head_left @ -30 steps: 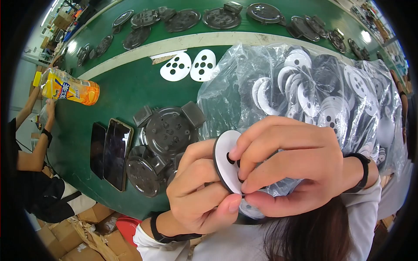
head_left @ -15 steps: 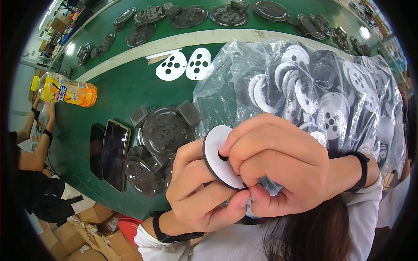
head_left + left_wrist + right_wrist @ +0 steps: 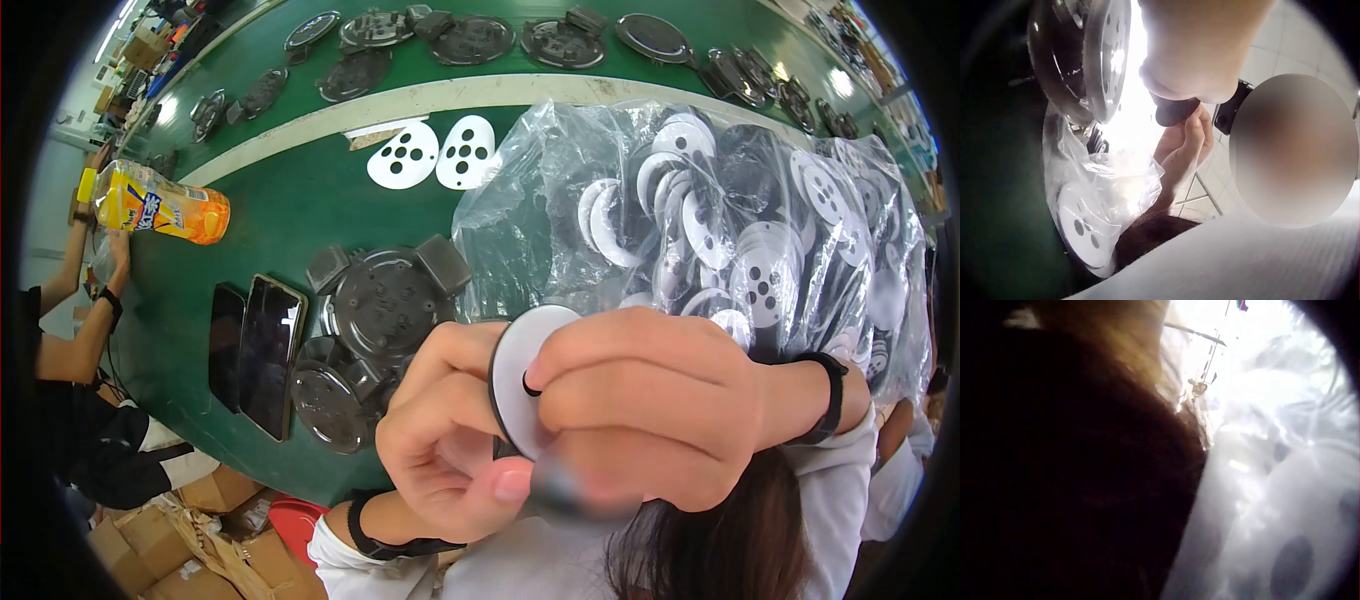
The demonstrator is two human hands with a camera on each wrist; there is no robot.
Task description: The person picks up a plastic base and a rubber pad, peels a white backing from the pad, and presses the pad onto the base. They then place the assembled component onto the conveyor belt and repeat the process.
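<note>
My left hand (image 3: 450, 430) holds a thin rounded plate (image 3: 517, 370) by its left side. The plate is tilted, with a white face, a dark edge and a black hole. My right hand (image 3: 650, 400) curls over the plate's right part, its fingertips on the white face by the hole. A blurred dark patch (image 3: 568, 490) shows between the two thumbs. In the left wrist view a dark oval piece (image 3: 1175, 112) is under the left hand, with the right hand's fingers (image 3: 1196, 131) at it. The right wrist view is mostly dark.
A clear plastic bag (image 3: 500, 240) full of similar plates lies behind the right hand. Two white plates (image 3: 402, 155) lie beyond. Dark round housings (image 3: 385, 305), two phones (image 3: 268, 350) and a bottle (image 3: 165, 205) are left. More housings (image 3: 470, 40) stand along the far strip.
The right hand has turned, its back now covering more of the plate. A blurred dark patch now shows between the thumbs. Housings on the far strip have shifted right.
</note>
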